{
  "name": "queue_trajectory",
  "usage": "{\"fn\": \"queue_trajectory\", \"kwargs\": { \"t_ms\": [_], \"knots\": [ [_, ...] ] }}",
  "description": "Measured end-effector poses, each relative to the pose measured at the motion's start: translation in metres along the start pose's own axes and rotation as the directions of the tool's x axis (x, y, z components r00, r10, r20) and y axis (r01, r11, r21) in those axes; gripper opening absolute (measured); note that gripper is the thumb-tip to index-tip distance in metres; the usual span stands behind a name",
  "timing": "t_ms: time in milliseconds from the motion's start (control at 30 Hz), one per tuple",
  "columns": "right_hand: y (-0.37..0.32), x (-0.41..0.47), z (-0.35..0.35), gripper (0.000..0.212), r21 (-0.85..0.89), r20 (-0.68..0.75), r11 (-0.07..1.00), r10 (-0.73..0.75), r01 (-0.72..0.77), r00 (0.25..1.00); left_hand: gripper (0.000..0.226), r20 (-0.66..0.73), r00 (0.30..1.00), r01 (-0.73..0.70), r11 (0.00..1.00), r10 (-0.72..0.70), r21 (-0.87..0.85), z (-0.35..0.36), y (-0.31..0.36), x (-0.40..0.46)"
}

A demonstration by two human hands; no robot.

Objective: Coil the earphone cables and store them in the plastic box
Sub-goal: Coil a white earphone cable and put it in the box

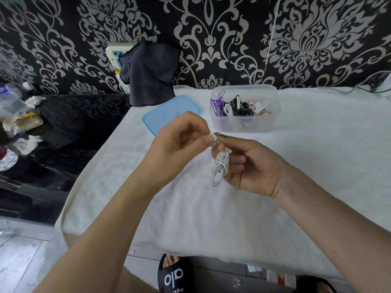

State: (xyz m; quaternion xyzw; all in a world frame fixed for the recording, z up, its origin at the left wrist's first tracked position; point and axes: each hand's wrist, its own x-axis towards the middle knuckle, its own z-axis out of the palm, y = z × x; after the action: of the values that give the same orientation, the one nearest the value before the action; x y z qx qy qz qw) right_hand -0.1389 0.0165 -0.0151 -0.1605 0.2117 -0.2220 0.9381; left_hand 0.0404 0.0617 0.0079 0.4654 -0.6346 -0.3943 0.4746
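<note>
Head view is showing both hands raised over a white fluffy cloth (211, 218) that is covering the counter. Right hand (251, 166) is curling its fingers around a white earphone cable (221, 167), which is gathered into a narrow bundle of loops hanging down from the grip toward the cloth without clearly touching it. Left hand (179, 142) is pinching the small white tip at the top of that bundle between thumb and forefinger, its fingertips meeting the right hand's forefinger. Beyond the hands, near the far edge of the cloth, a clear plastic box (243, 123) is sitting upright and uncovered, holding several coiled earphones (239, 106) in purple, black, white and red, all tangled close together. Just to the left of the box, apart from it, a light blue lid (165, 117) is lying flat on the cloth, partly hidden behind the left hand. A dark cloth (148, 75) is hanging against the patterned wall behind the lid, its lower edge reaching the counter. At the bottom edge, a black slipper (174, 275) with white lettering is showing on the floor.
</note>
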Motion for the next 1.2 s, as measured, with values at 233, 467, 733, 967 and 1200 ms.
{"fn": "queue_trajectory", "kwargs": {
  "t_ms": [233, 467, 733, 967, 1200],
  "knots": [
    [0.002, 0.0, 0.001, 0.005, 0.077, 0.024, 0.997, -0.01, 0.009, 1.0, 0.005, -0.073, 0.979, -0.159, 0.937, 0.19, 0.311, 0.004, -0.002, -0.002],
    [0.003, 0.002, -0.004, 0.014, 0.165, 0.079, 0.986, 0.002, -0.015, 0.997, 0.007, -0.077, 0.977, -0.163, 0.926, 0.201, 0.341, 0.005, -0.001, -0.001],
    [0.004, -0.001, 0.001, 0.013, 0.138, 0.037, 0.99, 0.001, -0.006, 0.999, 0.009, -0.084, 0.978, -0.158, 0.937, 0.193, 0.313, 0.006, 0.004, -0.003],
    [0.0, -0.001, 0.006, 0.008, 0.035, -0.049, 0.998, -0.048, 0.05, 0.998, 0.007, -0.057, 0.975, -0.18, 0.917, 0.213, 0.355, 0.003, 0.0, -0.001],
    [-0.008, 0.0, 0.0, 0.01, -0.011, -0.117, 0.988, -0.152, 0.152, 0.981, 0.005, -0.068, 0.972, -0.177, 0.887, 0.227, 0.427, 0.006, -0.008, 0.011]
  ]
}}
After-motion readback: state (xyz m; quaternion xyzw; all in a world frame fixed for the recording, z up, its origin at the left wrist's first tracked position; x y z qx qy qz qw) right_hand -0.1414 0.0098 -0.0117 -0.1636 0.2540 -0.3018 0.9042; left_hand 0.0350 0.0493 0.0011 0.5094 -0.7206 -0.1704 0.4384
